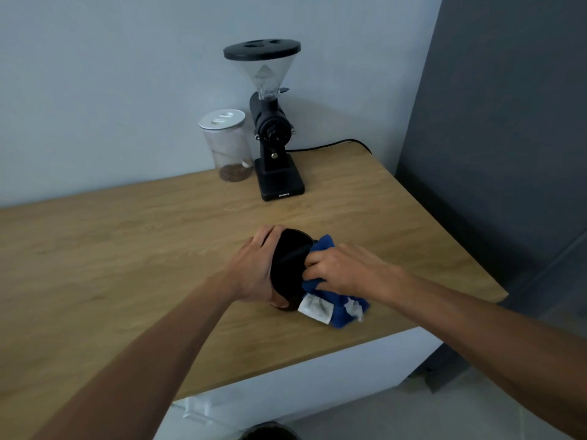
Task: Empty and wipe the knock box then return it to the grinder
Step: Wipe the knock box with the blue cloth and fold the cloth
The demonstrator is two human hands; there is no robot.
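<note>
Tilting black round knock box (pixel 287 265) | left hand (pixel 254 265) fingers wrapped round it | right hand (pixel 340 269) fingers pinching blue cloth (pixel 336 308)

The knock box (pixel 287 265) sits tipped on its side on the bench (pixel 127 249), mouth turned right, and the left grip (pixel 254 268) wraps its outer wall from the left. Just right of that, the right grip (pixel 336 269) presses the cloth (pixel 338 308) against the box's open mouth, fingers touching the rim. The cloth spills out beneath the right grip and onto the bench, with one corner poking up behind it. Well beyond both grips, at the back of the bench against the wall, stands the grinder (pixel 273 134). The jar (pixel 227 146) stands just left of the grinder, nearly touching its base.
</note>
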